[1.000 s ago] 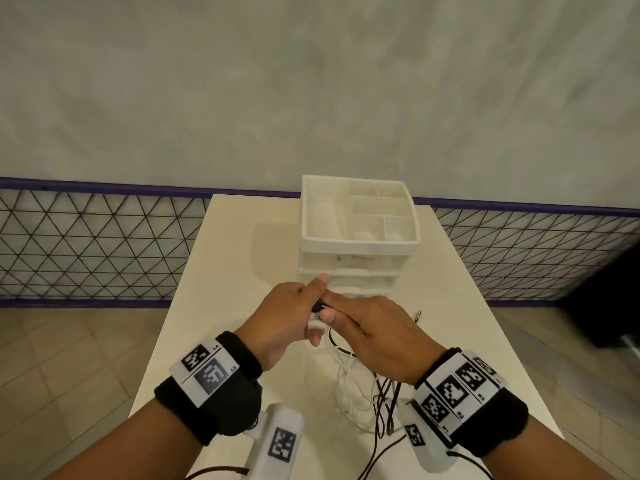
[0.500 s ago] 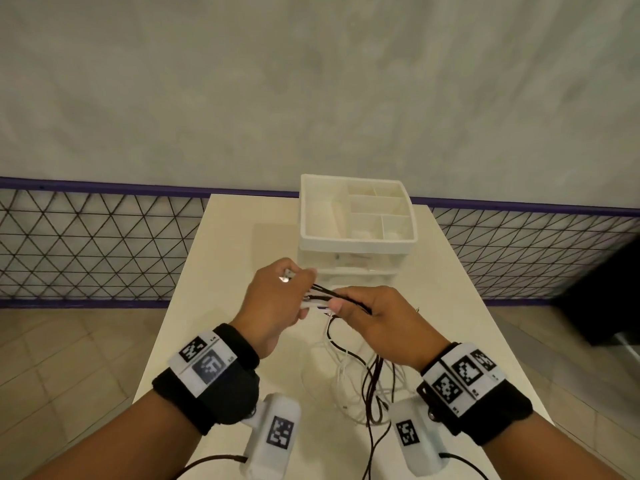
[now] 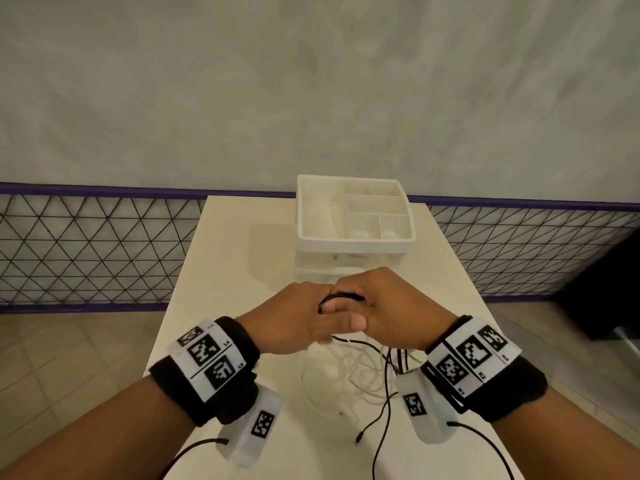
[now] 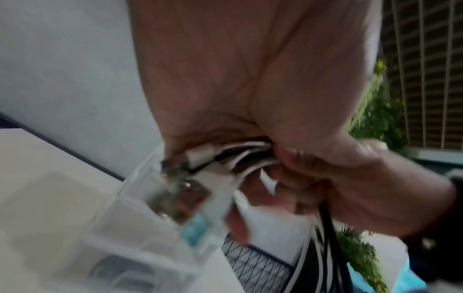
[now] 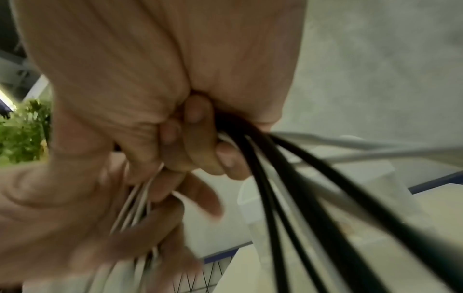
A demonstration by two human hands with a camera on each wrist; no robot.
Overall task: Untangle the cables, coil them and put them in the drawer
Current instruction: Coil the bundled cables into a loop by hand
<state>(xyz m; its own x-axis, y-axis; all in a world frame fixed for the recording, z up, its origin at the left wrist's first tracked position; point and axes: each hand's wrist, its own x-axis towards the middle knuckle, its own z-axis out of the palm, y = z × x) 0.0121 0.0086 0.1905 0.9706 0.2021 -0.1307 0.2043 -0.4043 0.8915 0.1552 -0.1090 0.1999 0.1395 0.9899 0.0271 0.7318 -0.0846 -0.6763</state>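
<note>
My two hands meet above the table, just in front of the white drawer unit [image 3: 353, 244]. The left hand [image 3: 298, 317] grips a bundle of white and black cables [image 4: 233, 156] with their plugs sticking out past its fingers. The right hand [image 3: 384, 299] curls round black cables [image 5: 273, 178] and white ones, a black loop [image 3: 341, 296] arching between both hands. Below the hands a tangle of white cable [image 3: 349, 375] and black cable [image 3: 384, 403] lies loose on the table. The wrist views are blurred.
The cream table [image 3: 225, 271] is narrow, with its left and right edges close to my arms. The drawer unit's top tray [image 3: 356, 239] has several compartments. A wire fence [image 3: 86, 251] runs behind the table, and a dark object [image 3: 602, 292] stands at the right.
The hands have come together and dropped slightly toward me. The black strands that stretched between them half a second ago now form a small loop over the right hand's fingers.
</note>
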